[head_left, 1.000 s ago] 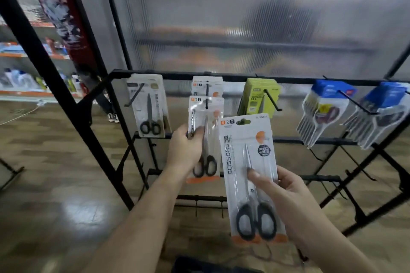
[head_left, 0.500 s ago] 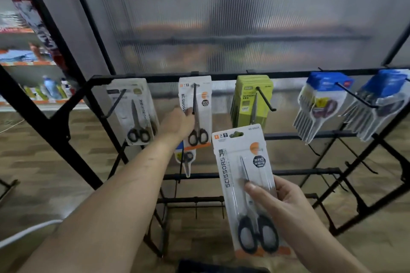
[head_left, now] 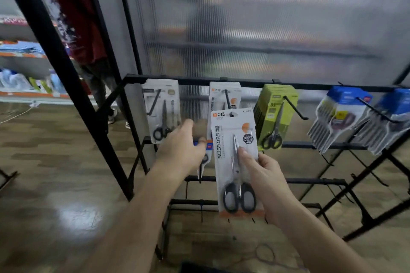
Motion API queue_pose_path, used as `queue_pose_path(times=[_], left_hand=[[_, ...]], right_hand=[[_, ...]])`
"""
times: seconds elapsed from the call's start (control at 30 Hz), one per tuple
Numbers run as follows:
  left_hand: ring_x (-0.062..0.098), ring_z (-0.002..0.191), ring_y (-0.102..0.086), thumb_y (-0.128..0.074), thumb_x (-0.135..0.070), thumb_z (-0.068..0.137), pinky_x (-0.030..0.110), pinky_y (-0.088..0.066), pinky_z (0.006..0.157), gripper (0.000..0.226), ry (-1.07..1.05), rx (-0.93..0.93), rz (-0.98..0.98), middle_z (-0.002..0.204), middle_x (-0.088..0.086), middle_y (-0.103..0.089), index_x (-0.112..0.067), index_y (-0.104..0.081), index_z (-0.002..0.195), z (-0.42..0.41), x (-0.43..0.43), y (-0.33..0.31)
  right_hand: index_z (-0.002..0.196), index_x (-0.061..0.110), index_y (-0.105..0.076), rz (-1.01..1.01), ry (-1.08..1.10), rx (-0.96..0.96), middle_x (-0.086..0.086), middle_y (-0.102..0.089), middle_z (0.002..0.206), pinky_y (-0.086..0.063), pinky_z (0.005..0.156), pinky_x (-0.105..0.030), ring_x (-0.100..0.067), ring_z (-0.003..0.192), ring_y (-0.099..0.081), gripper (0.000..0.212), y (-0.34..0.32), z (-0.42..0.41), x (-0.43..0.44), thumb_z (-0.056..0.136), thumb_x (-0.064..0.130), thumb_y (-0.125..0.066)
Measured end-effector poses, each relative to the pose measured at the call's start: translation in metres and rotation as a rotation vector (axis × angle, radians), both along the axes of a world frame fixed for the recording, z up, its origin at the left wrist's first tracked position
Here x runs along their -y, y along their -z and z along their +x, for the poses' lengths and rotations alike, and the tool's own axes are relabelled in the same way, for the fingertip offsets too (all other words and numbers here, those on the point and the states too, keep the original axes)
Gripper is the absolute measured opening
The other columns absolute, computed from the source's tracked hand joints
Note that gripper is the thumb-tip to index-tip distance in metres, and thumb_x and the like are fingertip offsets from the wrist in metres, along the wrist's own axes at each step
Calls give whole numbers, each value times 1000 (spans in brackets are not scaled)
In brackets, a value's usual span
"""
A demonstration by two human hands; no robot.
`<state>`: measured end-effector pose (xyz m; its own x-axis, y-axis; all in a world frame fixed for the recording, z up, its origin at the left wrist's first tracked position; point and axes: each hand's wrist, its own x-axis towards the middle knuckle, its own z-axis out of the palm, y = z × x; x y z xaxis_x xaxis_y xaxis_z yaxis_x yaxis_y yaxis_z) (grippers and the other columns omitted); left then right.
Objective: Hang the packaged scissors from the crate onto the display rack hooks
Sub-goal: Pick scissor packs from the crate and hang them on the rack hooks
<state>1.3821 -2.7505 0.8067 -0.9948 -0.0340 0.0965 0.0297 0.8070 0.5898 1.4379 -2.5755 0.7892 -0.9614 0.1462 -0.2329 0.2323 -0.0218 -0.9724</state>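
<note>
Scissors pack (head_left: 230,162) pinched upright by right hand (head_left: 266,180); left hand (head_left: 180,152) loose, empty, beside its left edge.

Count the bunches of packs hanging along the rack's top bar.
5: grey scissors pack at left, white scissors packs, green packs, blue packs, and edge blue packs far right; more may lie out of frame.

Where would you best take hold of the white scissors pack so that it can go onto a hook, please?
By its lower half, from the right edge, as the right hand does: thumb on the front, fingers behind. The scissors pack is a flat upright card with its hang hole at the top, so a low side grip leaves that free.
</note>
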Motion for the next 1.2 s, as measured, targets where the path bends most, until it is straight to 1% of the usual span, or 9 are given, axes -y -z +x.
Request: queue_pose_path(times=[0.2,0.3,0.37,0.53,0.67,0.8,0.93,1.07,1.2], left_hand=[[13,111,-57,-52,-38,103,37,-52,94,28,80,-32,108,119,-9,-60,-29,-52,130,45,22,10],[13,112,-54,-50,-36,103,34,-49,93,26,124,-60,50,119,-8,-58,-27,-50,128,49,32,12],[16,112,-54,-49,-37,103,36,-49,92,25,152,-78,-6,118,-6,-58,-26,-50,125,51,36,8],[12,112,-53,-49,-39,103,32,-48,92,28,190,-125,-18,119,-7,-58,-28,-50,129,59,50,-3],[13,112,-55,-50,-40,103,36,-52,94,28,178,-87,11,120,-9,-59,-29,-51,129,67,68,4],[15,110,-56,-50,-39,103,40,-53,93,27,164,-28,1,121,-8,-59,-29,-50,128,72,76,15],[13,103,-58,-52,-33,102,40,-55,89,17,174,-18,37,112,-9,-59,-30,-52,119,71,68,19],[13,109,-59,-51,-33,102,37,-53,89,24,187,-21,35,117,-11,-60,-31,-52,126,73,58,21],[17,115,-57,-50,-35,103,40,-53,93,31,205,-26,-1,126,-7,-61,-32,-50,134,71,50,17]], right_hand=[[103,14,-72,119,141,91,-7,-80,89,-61,87,-52,-28,85,-77,38,18,-9,16,96,50,-63],[101,8,-71,248,203,90,-11,-77,92,-58,91,-48,-30,91,-74,49,20,-24,22,93,55,-63],[95,9,-68,286,208,107,-7,-75,95,-54,92,-42,-27,94,-70,46,17,-36,25,93,54,-60],[104,18,-65,243,247,97,-2,-72,94,-55,91,-42,-23,89,-69,41,25,-56,29,90,57,-62],[94,21,-68,220,301,-27,1,-74,91,-56,75,-36,-17,85,-70,34,42,-37,33,96,54,-62],[91,6,-67,251,361,-43,-5,-67,77,-48,60,-32,-20,67,-62,59,41,-30,34,91,65,-62],[83,9,-62,214,388,-72,-9,-57,67,-45,54,-33,-22,59,-53,66,36,-24,34,81,75,-66],[72,10,-64,147,411,-120,8,-63,51,-45,44,-17,-4,45,-58,49,31,-17,34,88,56,-72],[76,15,-68,137,379,-174,10,-68,56,-47,44,-17,-1,49,-63,37,28,-17,37,92,47,-71]])
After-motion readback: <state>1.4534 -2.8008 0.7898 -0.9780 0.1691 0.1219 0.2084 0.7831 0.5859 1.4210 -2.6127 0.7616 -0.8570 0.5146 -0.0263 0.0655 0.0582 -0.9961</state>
